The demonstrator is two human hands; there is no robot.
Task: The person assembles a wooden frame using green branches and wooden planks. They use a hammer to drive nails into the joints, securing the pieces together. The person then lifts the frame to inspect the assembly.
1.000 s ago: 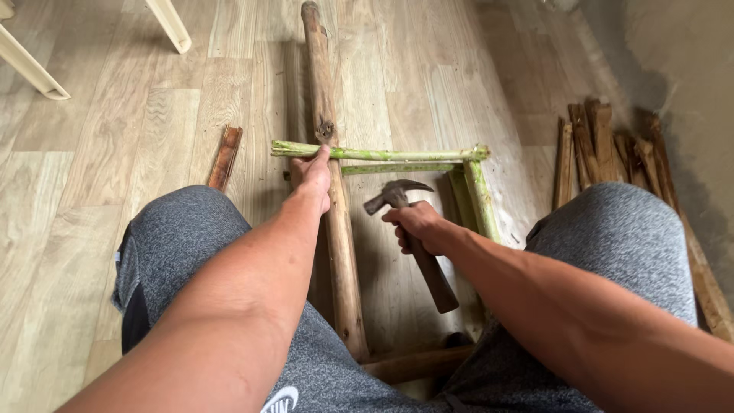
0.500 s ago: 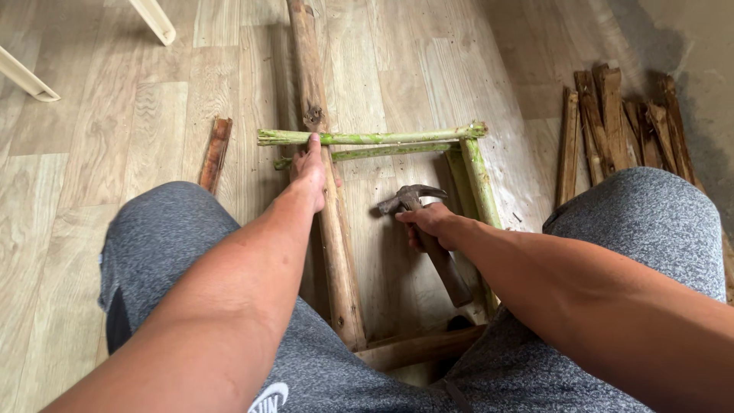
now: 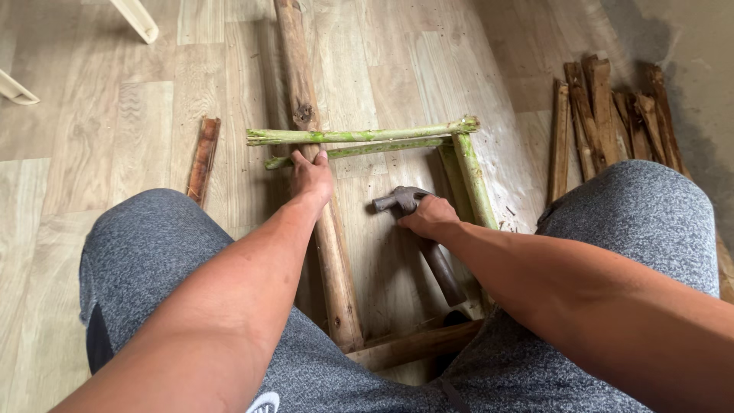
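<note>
A long brown pole [image 3: 300, 84] lies lengthwise on the wooden floor between my knees. Two green sticks [image 3: 359, 136] cross it, and two more green sticks [image 3: 470, 180] run back toward me on the right. My left hand [image 3: 312, 177] presses on the pole just below the crossing, fingertips touching the lower green stick. My right hand [image 3: 430, 218] grips a claw hammer [image 3: 399, 200] close to its head, the head low near the floor and the brown handle pointing back at me. A short brown crosspiece [image 3: 413, 346] lies under my legs.
A pile of split brown wood strips [image 3: 612, 115] lies on the floor at the right, by a grey wall. One short brown strip [image 3: 203, 157] lies left of my left knee. Pale furniture legs [image 3: 138, 19] stand at the top left.
My right hand has lowered the hammer from a raised position down toward the floor. My left hand stays on the pole at the crossing.
</note>
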